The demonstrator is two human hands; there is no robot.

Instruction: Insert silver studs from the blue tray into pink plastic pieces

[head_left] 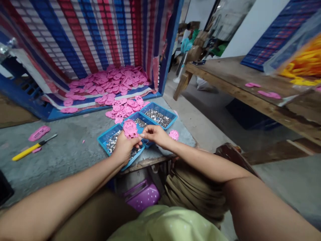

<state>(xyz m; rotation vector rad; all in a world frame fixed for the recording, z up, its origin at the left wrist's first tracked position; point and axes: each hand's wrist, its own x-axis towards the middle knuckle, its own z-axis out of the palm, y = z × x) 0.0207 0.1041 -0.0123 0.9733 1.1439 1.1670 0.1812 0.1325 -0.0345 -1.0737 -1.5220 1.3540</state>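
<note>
In the head view my left hand (125, 145) is closed on a flat pink plastic piece (130, 128) with cut-out holes, held upright above the blue trays. My right hand (155, 135) pinches at the lower right edge of that piece, thumb and forefinger together; whatever is between them is too small to make out. Beneath my hands lies a blue tray (103, 138) with small shiny metal parts (112, 142). Behind it stand a middle tray, partly hidden by my hands, and another blue tray (173, 117), both holding similar parts.
A blue crate (164, 67) lined with striped sheet lies on its side, pink pieces (110, 80) spilling from it. A yellow-handled tool (27, 151) and a loose pink piece (39, 133) lie left. Across a gap stands a wooden table (225, 72); a purple box (142, 197) sits below.
</note>
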